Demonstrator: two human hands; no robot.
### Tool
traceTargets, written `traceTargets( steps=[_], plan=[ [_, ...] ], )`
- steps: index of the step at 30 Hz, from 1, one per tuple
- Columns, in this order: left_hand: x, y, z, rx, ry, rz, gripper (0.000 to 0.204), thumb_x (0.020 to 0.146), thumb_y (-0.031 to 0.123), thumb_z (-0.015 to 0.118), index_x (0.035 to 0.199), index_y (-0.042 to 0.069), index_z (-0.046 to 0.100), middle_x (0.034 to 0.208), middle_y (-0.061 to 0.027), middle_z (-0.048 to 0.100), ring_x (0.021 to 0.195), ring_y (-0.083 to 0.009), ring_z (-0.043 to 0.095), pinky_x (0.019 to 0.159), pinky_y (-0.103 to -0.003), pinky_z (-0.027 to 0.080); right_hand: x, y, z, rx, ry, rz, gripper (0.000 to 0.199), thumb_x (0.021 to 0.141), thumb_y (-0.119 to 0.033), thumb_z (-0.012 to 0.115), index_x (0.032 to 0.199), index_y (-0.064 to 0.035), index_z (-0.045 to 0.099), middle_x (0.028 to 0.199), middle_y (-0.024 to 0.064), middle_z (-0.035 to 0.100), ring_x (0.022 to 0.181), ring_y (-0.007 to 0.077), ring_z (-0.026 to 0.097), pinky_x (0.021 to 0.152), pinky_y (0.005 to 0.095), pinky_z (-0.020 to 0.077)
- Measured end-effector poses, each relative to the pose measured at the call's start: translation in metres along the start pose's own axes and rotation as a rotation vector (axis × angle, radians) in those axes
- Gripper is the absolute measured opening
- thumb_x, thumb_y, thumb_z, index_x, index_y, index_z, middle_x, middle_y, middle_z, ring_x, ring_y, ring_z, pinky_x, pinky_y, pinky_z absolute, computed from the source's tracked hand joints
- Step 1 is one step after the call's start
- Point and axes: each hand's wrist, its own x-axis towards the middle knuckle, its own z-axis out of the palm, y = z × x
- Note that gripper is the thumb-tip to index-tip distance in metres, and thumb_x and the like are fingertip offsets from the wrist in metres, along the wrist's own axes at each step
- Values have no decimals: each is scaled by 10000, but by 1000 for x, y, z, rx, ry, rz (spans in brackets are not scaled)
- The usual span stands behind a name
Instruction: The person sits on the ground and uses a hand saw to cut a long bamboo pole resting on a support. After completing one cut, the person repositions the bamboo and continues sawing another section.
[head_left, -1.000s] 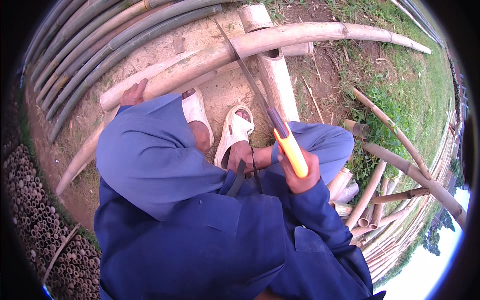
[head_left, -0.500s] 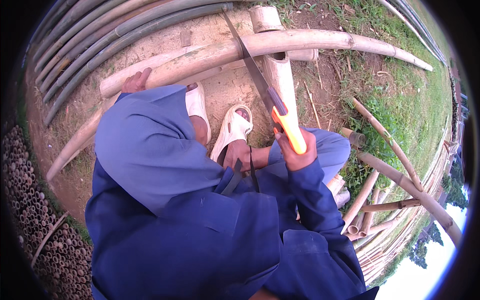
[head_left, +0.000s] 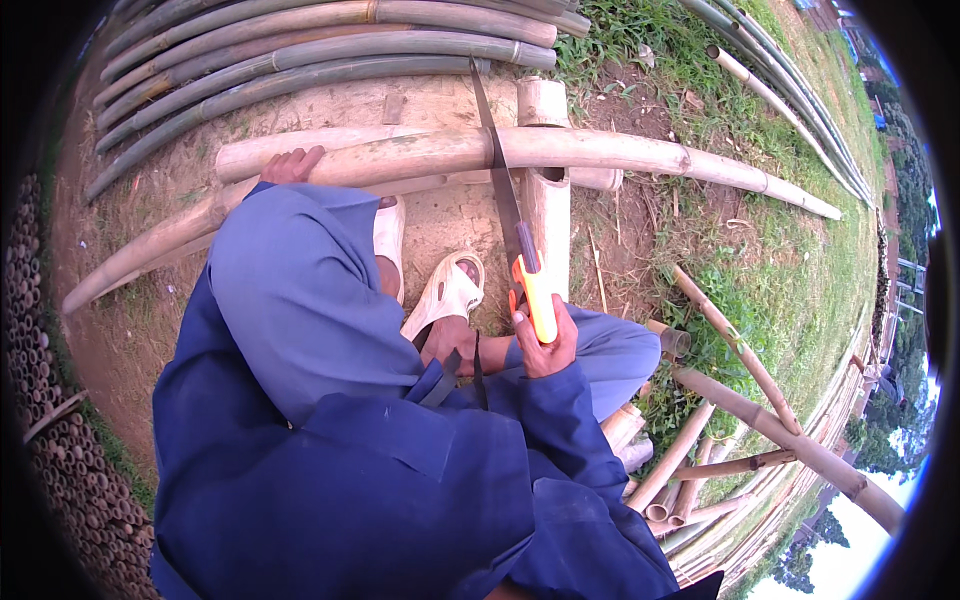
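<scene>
Head view, sawing of a bamboo pole: the right hand has its fingers clenched around the orange handle of a saw, while the left hand has its fingers curled over the pole, grasping it from above, thumb hidden. The pole lies crosswise ahead of the right fingers and stretches rightward from the left ones; a thick bamboo piece passes beneath it, just right of the blade. Progress, as judged: the blade stands across the pole, so a cut appears to be under way, though its depth cannot be read; the pole shows no parting on either side, and severing it seems to be what is left. Edges and room: farthest from the right fingers, the saw tip overlaps the nearest of a row of poles, contact uncertain, so forward strokes could foul there; behind those fingers, the jacket limits the pull. Right of them is the knee; ahead-left, pale soil separates the sandals from the pole
</scene>
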Motion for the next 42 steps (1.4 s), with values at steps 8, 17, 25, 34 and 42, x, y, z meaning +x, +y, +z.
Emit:
traceTargets(
  steps=[8, 17, 25, 34, 42],
  plan=[
    [-3, 14, -9, 9, -10, -91, 478, 821, 446, 702, 1201, 172, 608, 901, -118, 633, 837, -364, 655, 735, -480, 505, -26, -24, -20, 60, -56, 178, 236, 868, -27, 746, 1071, 25, 639, 857, 40, 652, 753, 110, 585, 715, 274, 497],
    [1, -1, 3, 26, -37, -48, 495, 809, 465, 709, 1187, 161, 609, 931, -124, 646, 861, -370, 668, 776, -472, 520, -17, -57, -39, -101, -121, 413, 191, 898, -46, 706, 1058, 58, 704, 791, 50, 696, 737, 87, 619, 689, 275, 510],
    [1, 8, -9, -2, 62, -20, 511, 807, 444, 707, 1224, 163, 618, 912, -119, 637, 816, -357, 654, 737, -474, 505, -27, -54, -28, -4, -72, 348, 150, 889, -75, 736, 955, 52, 690, 751, 47, 665, 702, 95, 596, 656, 288, 494],
    [-1, 6, -8, 1, 5, -30, 509, 836, 441, 696, 1252, 163, 607, 935, -126, 645, 861, -356, 665, 768, -474, 520, 21, -40, -8, 91, -79, 249, 171, 902, -107, 752, 853, 36, 671, 688, 40, 626, 642, 96, 553, 589, 297, 453],
    [-1, 2, 0, 41, -128, -88, 537, 854, 451, 683, 1298, 167, 580, 1007, -126, 648, 932, -339, 665, 837, -438, 509, -61, -101, -64, -48, -146, 468, 293, 903, -16, 690, 1180, 79, 681, 986, 104, 734, 912, 128, 668, 843, 273, 517]
  ],
)
